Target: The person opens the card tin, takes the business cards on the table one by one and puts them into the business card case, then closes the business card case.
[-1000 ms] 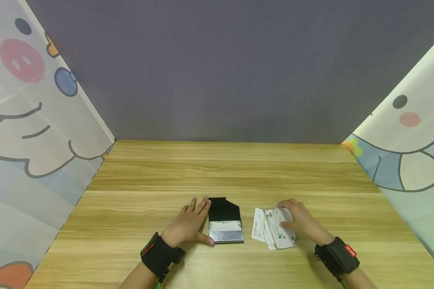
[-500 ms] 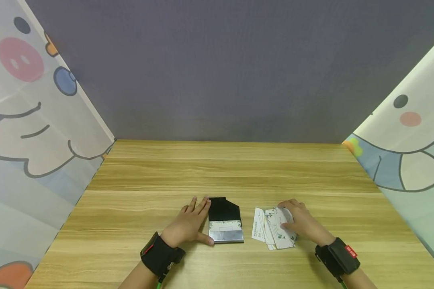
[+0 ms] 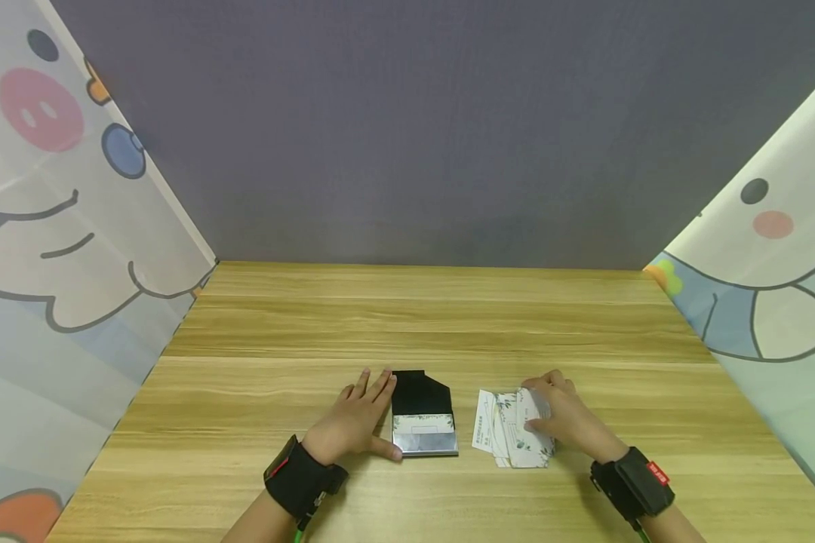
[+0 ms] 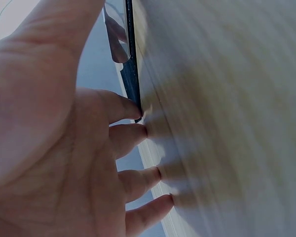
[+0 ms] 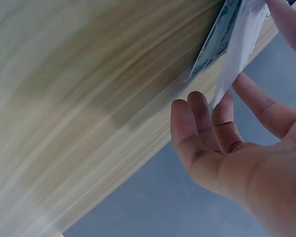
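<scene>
My left hand [image 3: 353,422] lies with fingers spread on the table, index finger and thumb touching the left edge of a card case [image 3: 424,445]. The case's black flap [image 3: 417,394] is folded back, and a white card with a leaf print [image 3: 424,424] shows above its metallic front. In the left wrist view, the straight fingertips of my left hand [image 4: 98,163] meet the wood. My right hand [image 3: 562,411] pinches a white card [image 3: 531,407] at the right end of a fanned pile of cards [image 3: 505,430]. The right wrist view has this card [image 5: 241,47] tilted up between thumb and fingers.
The wooden table [image 3: 407,317] reaches back to a grey panel [image 3: 421,136]. Cartoon-printed sheets [image 3: 95,249] stand along the left and right sides. Black straps [image 3: 302,483] with small devices sit on both wrists.
The cards under my right hand have shifted slightly and fan out a little differently. My left hand and the card case have stayed in place.
</scene>
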The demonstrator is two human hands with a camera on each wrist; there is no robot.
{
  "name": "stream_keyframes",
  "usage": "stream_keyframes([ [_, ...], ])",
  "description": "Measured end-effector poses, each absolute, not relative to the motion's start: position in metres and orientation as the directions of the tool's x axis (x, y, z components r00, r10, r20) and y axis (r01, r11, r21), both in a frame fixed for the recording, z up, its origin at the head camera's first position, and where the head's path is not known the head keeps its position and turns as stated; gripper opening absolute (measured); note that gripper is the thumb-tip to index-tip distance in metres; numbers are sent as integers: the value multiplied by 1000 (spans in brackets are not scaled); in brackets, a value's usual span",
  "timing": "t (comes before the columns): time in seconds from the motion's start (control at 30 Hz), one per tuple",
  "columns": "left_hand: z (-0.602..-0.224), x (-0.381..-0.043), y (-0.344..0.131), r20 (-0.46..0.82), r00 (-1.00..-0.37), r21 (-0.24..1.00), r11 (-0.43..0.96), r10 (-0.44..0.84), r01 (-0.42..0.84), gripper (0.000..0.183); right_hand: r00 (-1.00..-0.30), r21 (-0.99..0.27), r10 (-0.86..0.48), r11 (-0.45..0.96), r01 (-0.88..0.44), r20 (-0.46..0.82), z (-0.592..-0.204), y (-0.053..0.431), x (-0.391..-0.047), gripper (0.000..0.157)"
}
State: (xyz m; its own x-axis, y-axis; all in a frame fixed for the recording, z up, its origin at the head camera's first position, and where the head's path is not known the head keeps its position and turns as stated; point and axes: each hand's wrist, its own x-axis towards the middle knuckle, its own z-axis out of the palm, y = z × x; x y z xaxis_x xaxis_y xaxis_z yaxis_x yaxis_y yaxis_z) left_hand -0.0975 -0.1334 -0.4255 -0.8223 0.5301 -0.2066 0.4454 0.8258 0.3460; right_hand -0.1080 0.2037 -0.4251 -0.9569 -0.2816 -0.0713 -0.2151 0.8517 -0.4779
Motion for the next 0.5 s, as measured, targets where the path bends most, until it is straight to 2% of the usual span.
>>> stream_keyframes([
  [0.5,-427,-98,-134,-200,-820,338,823,537,457,113,-938,-552,-333,766,-329,97,-426,203,-112,49],
])
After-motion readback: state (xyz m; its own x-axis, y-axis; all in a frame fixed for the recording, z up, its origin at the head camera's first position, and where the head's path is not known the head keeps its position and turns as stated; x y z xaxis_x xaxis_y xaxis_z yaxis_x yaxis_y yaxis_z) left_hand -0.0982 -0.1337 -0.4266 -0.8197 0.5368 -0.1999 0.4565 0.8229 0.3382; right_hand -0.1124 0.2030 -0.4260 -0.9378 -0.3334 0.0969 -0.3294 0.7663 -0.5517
